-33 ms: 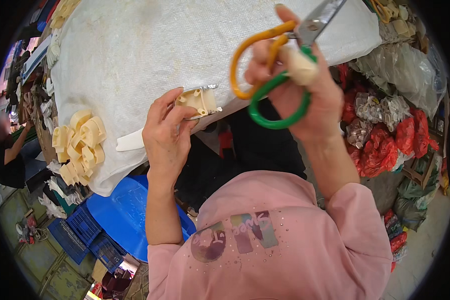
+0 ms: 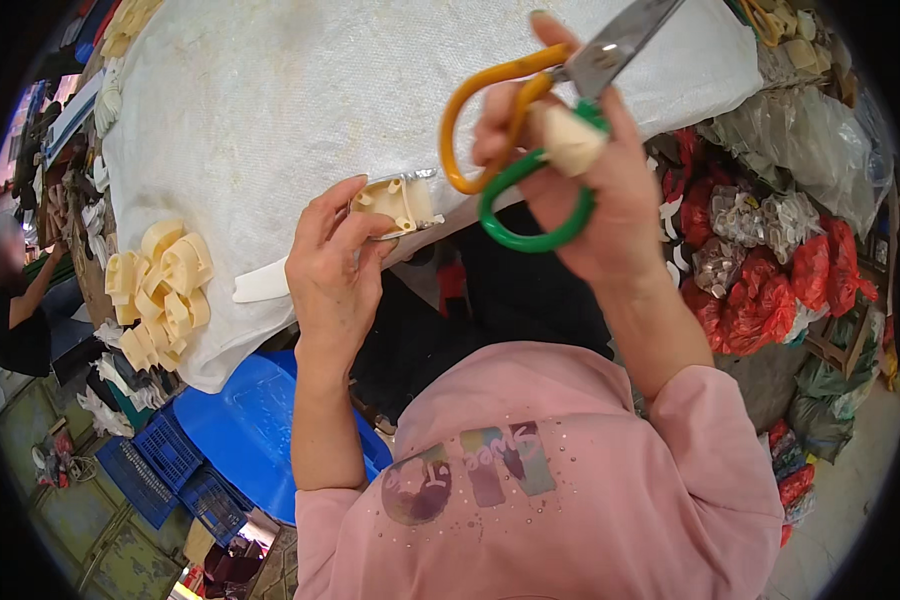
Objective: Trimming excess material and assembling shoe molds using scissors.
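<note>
My left hand (image 2: 332, 250) pinches a small cream plastic part (image 2: 402, 204), hollow with little posts inside and a silvery edge strip, at the table's near edge. Up and to the right, my right hand (image 2: 610, 185) grips scissors (image 2: 535, 165) with one orange and one green handle loop; their metal blades point up and away. A cream piece or finger cover (image 2: 570, 140), too blurred to tell which, sits at that hand's fingers by the green loop. Beside my left wrist lies a white curved strip (image 2: 262, 284). Several cream curved plastic parts (image 2: 160, 290) are heaped at the left.
A white woven sheet (image 2: 270, 110) covers the table. Below its left edge stand a blue plastic chair or tub (image 2: 235, 420) and blue crates (image 2: 165, 450). Red bags (image 2: 755, 310) and see-through plastic (image 2: 810, 130) crowd the right. Another person (image 2: 15, 320) is at the far left.
My right hand has shifted slightly left with the scissors, nearer the cream part. My left hand and its part stay almost where they were.
</note>
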Action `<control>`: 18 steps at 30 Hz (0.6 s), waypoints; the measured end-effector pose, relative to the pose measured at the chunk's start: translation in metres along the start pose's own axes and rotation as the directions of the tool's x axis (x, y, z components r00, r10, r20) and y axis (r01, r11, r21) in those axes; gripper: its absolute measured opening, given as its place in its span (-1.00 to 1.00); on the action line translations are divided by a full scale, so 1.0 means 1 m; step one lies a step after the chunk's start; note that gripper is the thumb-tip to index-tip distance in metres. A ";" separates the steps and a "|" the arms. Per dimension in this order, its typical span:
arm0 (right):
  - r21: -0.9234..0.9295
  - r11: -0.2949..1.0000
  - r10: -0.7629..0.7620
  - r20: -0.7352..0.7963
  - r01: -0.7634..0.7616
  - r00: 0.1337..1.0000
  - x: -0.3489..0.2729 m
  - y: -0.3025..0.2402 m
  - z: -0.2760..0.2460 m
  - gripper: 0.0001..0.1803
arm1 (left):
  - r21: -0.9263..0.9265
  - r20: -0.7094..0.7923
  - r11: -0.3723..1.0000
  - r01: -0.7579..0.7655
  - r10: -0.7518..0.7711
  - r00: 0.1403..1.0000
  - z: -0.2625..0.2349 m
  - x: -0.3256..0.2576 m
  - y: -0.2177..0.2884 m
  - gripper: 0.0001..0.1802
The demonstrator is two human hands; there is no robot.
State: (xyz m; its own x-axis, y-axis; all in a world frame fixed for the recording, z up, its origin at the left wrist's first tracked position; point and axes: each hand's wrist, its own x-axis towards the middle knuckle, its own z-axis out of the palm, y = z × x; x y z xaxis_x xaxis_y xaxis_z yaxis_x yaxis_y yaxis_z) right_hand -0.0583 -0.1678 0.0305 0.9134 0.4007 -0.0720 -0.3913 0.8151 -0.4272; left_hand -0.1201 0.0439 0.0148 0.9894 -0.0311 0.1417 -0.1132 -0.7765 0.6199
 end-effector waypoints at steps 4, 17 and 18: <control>-0.258 0.887 -0.349 0.169 0.383 0.922 0.009 0.025 -0.003 -0.30 | 0.033 0.007 0.999 -0.007 0.007 1.000 0.000 0.000 0.000 -0.75; -0.054 0.885 -0.450 0.151 0.462 0.880 0.018 0.053 -0.013 -0.39 | 0.081 0.022 0.996 -0.044 0.043 0.999 -0.004 0.004 0.001 -0.77; -0.150 0.901 -0.394 0.107 0.407 0.913 0.016 0.073 -0.019 -0.38 | 0.106 0.021 0.992 -0.066 0.064 0.998 -0.005 0.004 0.001 -0.77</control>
State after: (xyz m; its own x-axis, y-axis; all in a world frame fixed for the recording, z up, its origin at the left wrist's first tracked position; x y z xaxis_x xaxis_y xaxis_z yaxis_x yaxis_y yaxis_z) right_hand -0.0702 -0.1096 -0.0189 0.9758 0.0891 0.1994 0.0360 0.8348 -0.5494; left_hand -0.1167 0.0457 0.0196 0.9818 -0.0938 0.1650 -0.1678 -0.8352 0.5237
